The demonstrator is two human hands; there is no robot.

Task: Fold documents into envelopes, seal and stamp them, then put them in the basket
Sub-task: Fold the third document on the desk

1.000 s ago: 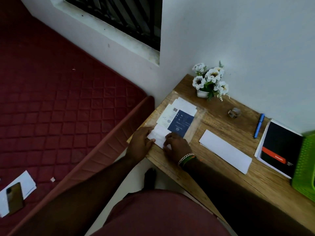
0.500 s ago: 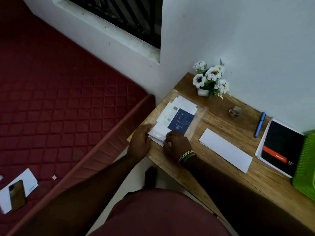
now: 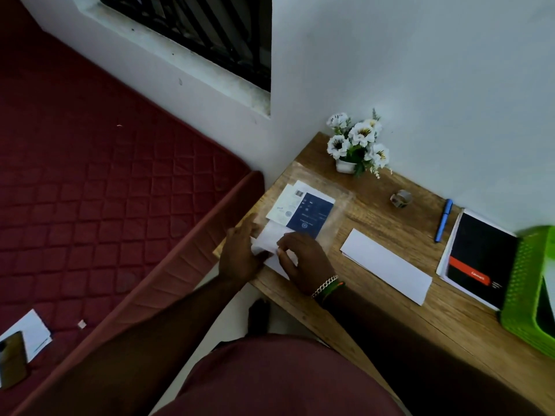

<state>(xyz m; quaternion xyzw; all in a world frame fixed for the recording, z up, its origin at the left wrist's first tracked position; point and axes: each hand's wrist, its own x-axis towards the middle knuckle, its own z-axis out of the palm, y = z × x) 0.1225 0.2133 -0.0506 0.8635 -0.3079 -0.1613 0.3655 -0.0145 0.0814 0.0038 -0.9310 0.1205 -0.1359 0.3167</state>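
A clear plastic sleeve [image 3: 336, 217] lies at the left end of the wooden desk [image 3: 375, 307], holding a blue-and-white printed sheet [image 3: 309, 214] and white envelopes. My left hand [image 3: 240, 256] rests on the sleeve's near left edge, fingers fairly straight. My right hand [image 3: 303, 259], with bracelets at the wrist, pinches a white envelope [image 3: 268, 243] at the sleeve's near end. A folded white document [image 3: 387, 265] lies flat in the middle of the desk. The green basket [image 3: 528, 289] stands at the desk's right edge, cut off by the frame.
A small pot of white flowers [image 3: 357, 145] stands at the back by the wall. A tape roll [image 3: 401, 199], a blue pen [image 3: 444, 220] and a black notebook [image 3: 477, 256] lie to the right. A red mattress [image 3: 90, 175] with a phone [image 3: 12, 358] on paper lies left of the desk.
Both hands have shifted slightly on the sleeve's near end. The white envelope has come a little further out toward me between them.
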